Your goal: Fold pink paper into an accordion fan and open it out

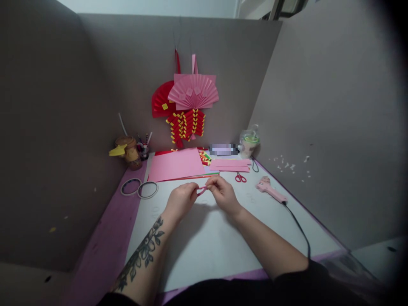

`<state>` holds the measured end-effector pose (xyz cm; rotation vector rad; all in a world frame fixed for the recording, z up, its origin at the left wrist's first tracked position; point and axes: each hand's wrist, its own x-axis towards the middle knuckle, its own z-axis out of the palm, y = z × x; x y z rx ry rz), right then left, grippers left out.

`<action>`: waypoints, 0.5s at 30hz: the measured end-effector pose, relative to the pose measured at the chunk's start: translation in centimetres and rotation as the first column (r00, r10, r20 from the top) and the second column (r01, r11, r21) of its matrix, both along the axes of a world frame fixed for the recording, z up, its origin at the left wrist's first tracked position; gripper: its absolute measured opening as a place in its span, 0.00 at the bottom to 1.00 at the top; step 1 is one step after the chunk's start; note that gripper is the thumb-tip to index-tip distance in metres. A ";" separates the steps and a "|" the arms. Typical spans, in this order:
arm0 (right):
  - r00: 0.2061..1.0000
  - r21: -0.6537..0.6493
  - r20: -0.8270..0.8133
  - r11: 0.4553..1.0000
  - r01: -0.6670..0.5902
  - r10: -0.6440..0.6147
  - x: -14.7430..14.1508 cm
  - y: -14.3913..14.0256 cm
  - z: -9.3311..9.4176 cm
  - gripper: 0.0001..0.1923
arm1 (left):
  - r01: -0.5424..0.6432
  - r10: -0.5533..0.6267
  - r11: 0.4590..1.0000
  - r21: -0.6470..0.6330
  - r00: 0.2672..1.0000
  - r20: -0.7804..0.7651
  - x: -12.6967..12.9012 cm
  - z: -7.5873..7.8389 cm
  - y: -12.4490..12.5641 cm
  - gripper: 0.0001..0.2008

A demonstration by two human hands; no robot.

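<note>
Between my two hands a narrow pink paper strip (202, 191) is held, bent into what looks like a small loop. My left hand (184, 199) is closed, pinching its left end. The fingers of my right hand (223, 194) pinch the other end. Both hands are raised a little over the white work surface (204, 250). Beyond them lie a stack of pink paper sheets (177, 165) and some pink paper strips (229, 165). Red-handled scissors (241, 178) rest just past my right hand.
On the right a pink glue gun (270, 190) trails a black cord. Two tape rolls (148, 190) lie at left. Cups (129, 153) stand by the side walls, beside a pen holder (144, 149). A pink paper fan (194, 92) and a red fan (162, 100) hang at the back.
</note>
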<state>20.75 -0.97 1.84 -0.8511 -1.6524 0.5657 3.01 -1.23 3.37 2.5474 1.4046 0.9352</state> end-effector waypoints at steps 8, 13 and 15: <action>0.993 -0.086 -0.082 0.992 -0.093 0.086 -0.2 0.1 -0.2 0.05 | 0.024 -0.022 0.996 -0.082 0.999 0.031 0.0 0.5 -0.1 0.08; 0.992 -0.086 -0.096 0.992 -0.096 0.088 -0.3 0.1 -0.2 0.05 | 0.025 -0.023 0.995 -0.092 0.999 0.029 0.1 0.6 -0.1 0.08; 0.992 -0.083 -0.094 0.993 -0.086 0.079 -0.2 0.2 -0.2 0.05 | 0.030 -0.026 0.995 -0.097 0.999 0.036 0.0 0.6 -0.1 0.09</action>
